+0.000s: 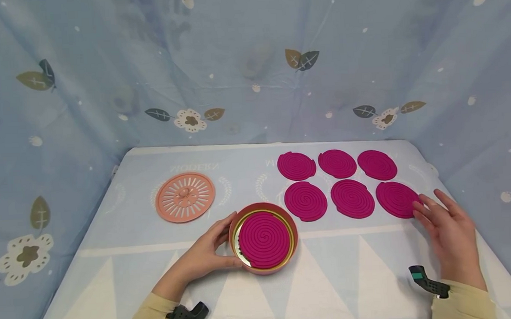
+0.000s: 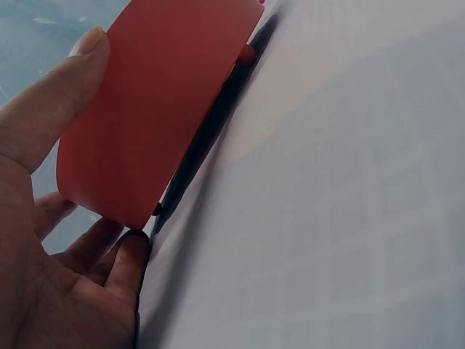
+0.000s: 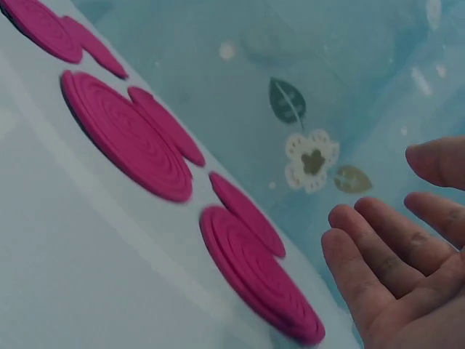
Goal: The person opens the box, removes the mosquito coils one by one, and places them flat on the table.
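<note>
My left hand (image 1: pixel 210 253) grips the left side of a round orange-red mosquito coil holder (image 1: pixel 294 220), thumb at the front and fingers behind. Inside that holder lies a magenta mosquito coil (image 1: pixel 264 240), with a gold rim around it. The left wrist view shows the holder's smooth outer wall (image 2: pixel 156 94) and the left hand (image 2: pixel 65 276) against it. My right hand (image 1: pixel 450 231) is beside the nearest right coil (image 1: pixel 397 199), fingers spread and holding nothing. A gap shows between this hand (image 3: pixel 403 269) and the coil (image 3: pixel 258 273) in the right wrist view.
More magenta coils lie in two rows at the back right, among them a front-left coil (image 1: pixel 305 201) and a front-middle coil (image 1: pixel 352 199). An orange slotted lid (image 1: pixel 185 197) with a knob lies at the left. Blue patterned cloth (image 1: pixel 251 73) hangs behind the table.
</note>
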The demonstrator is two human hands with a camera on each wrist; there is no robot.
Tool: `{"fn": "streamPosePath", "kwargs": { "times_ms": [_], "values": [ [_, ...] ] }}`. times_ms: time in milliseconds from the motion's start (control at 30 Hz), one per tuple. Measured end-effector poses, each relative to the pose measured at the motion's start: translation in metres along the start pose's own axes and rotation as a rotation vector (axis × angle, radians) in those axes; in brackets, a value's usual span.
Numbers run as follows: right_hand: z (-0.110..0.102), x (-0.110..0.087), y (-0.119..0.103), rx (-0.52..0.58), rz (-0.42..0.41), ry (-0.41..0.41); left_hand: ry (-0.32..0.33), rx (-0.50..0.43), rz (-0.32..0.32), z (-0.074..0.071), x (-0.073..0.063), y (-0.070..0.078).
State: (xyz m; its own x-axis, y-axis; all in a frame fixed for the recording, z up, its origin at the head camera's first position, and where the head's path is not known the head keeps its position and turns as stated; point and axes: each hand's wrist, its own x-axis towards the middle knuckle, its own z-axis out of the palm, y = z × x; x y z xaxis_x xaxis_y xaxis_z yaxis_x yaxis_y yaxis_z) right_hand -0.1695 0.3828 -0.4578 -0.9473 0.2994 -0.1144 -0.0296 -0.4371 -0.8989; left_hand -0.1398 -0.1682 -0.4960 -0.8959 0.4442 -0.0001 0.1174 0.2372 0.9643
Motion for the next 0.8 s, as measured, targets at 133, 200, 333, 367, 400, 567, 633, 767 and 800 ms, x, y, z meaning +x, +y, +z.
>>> {"fn": "streamPosePath", "kwargs": {
  "times_ms": [133,200,333,367,400,567,633,767,800],
  "values": [
    [0.022,-0.003,-0.002,-0.137,-0.013,-0.094,0.003,0.002,-0.007,0.0,0.001,0.0],
    [0.033,-0.005,-0.002,-0.203,-0.012,-0.144,0.004,0.012,-0.007,0.0,0.001,0.001],
    [0.054,-0.008,-0.003,-0.256,-0.034,-0.284,0.009,0.026,-0.007,0.001,0.001,0.001],
    [0.058,-0.009,-0.004,-0.261,-0.045,-0.325,0.009,0.031,-0.005,0.001,0.001,0.001],
    [0.063,-0.009,-0.004,-0.278,-0.055,-0.357,0.01,0.031,-0.007,0.001,0.001,0.001],
    [0.09,-0.014,-0.005,-0.455,-0.075,-0.461,0.008,0.034,-0.006,0.0,0.001,0.002],
    [0.101,-0.016,-0.004,-0.542,-0.072,-0.491,0.006,0.032,-0.008,0.0,0.001,0.002],
    [0.119,-0.021,-0.001,-0.685,-0.079,-0.561,0.003,0.025,0.0,0.0,0.0,0.002],
    [0.123,-0.021,0.001,-0.701,-0.078,-0.581,0.003,0.025,0.001,0.0,0.0,0.002]
  ]
}}
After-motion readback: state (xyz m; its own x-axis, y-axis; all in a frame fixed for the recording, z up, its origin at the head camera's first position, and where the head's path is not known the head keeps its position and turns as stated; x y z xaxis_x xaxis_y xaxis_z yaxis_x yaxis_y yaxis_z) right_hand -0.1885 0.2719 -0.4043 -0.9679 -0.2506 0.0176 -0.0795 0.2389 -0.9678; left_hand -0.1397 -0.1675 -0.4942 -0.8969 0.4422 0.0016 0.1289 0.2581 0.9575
